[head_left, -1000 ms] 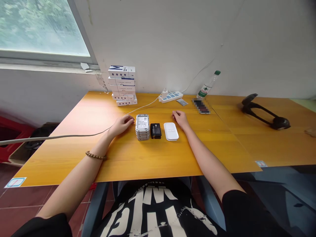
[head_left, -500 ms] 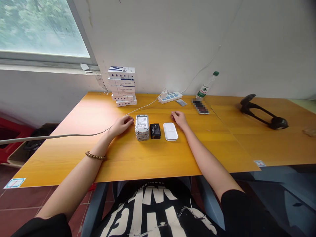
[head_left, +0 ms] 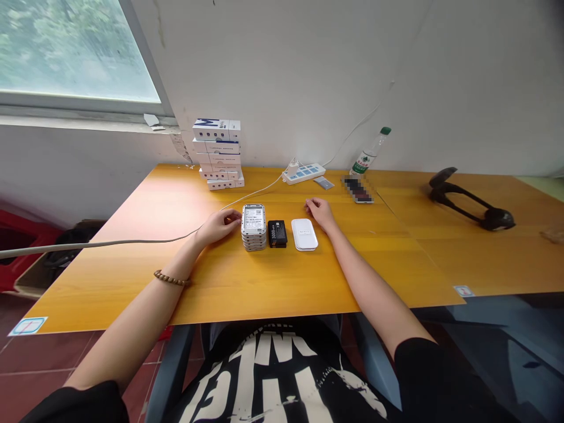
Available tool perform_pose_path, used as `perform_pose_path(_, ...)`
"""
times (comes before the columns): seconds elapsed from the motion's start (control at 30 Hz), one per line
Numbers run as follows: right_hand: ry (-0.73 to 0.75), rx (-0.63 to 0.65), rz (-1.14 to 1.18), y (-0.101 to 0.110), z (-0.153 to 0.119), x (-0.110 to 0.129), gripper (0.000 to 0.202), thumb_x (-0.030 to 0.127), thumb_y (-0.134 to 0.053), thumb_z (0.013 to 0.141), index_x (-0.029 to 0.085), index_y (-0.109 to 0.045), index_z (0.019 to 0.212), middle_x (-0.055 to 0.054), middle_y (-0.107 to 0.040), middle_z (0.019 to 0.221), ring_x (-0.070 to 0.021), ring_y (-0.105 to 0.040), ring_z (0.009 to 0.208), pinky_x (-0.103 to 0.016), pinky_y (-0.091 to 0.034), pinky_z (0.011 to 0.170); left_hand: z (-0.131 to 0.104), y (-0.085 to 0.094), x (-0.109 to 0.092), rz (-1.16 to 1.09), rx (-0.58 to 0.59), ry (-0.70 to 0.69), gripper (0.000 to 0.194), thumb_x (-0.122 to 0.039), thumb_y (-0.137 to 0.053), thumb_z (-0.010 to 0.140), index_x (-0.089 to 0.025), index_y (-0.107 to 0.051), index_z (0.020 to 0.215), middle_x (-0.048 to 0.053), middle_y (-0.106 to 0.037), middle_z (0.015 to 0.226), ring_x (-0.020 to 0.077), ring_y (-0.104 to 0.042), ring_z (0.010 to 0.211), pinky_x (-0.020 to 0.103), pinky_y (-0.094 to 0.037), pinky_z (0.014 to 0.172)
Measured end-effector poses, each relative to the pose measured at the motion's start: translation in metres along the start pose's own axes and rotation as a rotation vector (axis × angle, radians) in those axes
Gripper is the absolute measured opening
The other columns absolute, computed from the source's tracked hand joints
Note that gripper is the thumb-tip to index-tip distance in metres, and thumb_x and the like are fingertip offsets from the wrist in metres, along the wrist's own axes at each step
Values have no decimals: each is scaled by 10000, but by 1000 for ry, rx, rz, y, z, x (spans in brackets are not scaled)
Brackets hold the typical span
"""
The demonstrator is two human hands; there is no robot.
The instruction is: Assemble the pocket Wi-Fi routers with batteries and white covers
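My left hand (head_left: 221,225) rests on the table just left of a stack of white-framed devices (head_left: 254,220). Its thumb and fingers are apart, holding nothing, and the fingertips are at or very near the stack's edge. The top device lies with its printed label and open battery bay facing up. Beside the stack sit black batteries (head_left: 277,233), one upon another, marked 3000mAh. Further right is a small pile of white covers (head_left: 304,235). My right hand (head_left: 321,212) lies behind and right of the covers, fingers loosely bent and empty.
White boxes (head_left: 219,147) are stacked at the back left. Along the wall stand a power strip (head_left: 305,173) and a water bottle (head_left: 369,154), with a blurred phone (head_left: 359,191) in front. A black stand-like object (head_left: 471,202) lies right. A cable (head_left: 132,241) passes my left hand.
My left hand has shifted slightly right and up toward the device stack, and its fingers have bent a little. My right hand and the objects have stayed put.
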State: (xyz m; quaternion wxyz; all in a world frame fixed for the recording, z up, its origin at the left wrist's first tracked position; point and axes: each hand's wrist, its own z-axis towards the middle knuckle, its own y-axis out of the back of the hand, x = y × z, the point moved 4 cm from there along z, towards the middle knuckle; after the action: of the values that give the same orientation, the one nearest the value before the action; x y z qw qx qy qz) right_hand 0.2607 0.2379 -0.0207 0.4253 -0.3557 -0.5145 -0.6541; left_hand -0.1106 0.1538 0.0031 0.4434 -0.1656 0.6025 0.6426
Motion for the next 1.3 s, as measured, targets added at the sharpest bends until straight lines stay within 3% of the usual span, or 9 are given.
perform_pose_path(0.47,-2,11,-7,0,-1,3,525,745,-638,829,236,-626,698,-39,-649,672,-203,-584,664,-342,-488,685,-1,-9,-17,21,84,-75,314,-347,-519,906,-196,-767,1026,69,-779,931,290,-721,1005,388,-577,964)
perform_pose_path(1.07,6,9,2,0,0,-1,463,665,-641,859,229,-649,702,-32,-654,674,-196,-592,659,-329,-495,672,-1,-9,-14,7,79,-58,343,-374,-539,919,-177,-761,1091,89,-804,1044,279,-738,951,381,-595,905)
perform_pose_path(1.3,7,7,-6,-1,1,-2,494,715,-638,843,242,-635,699,-32,-653,678,-202,-591,671,-329,-496,671,-1,-11,-12,-17,81,-51,405,-402,-546,947,-178,-721,1235,95,-801,1102,257,-741,918,364,-601,847)
